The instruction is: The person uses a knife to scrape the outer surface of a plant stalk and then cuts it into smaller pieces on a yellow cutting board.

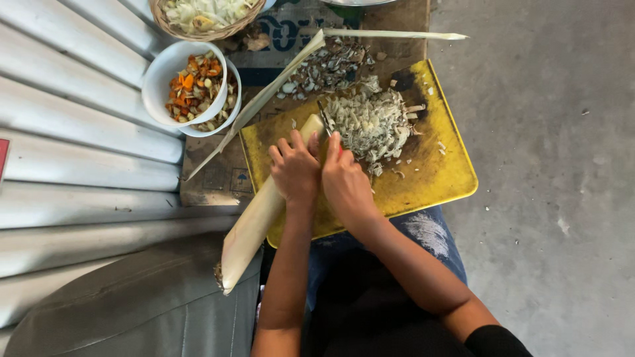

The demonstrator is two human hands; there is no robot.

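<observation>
My left hand (294,168) presses down on a long pale stalk (254,225) that lies slantwise across a yellow cutting board (436,175). Right beside it, my right hand (344,178) grips a small knife (325,119) whose thin blade sits at the stalk's cut tip. Past the blade, a heap of pale chopped pieces (374,122) covers the board's far part. The knife's handle is hidden inside my fist.
Two stacked white bowls (162,76) of orange and pale chopped bits sit at the upper left. A woven basket (198,20) of pale shreds is above them. Loose trimmings (324,69) and a long thin leaf strip (390,34) lie on cardboard. Corrugated metal sheet (73,145) is left, concrete floor (555,165) right.
</observation>
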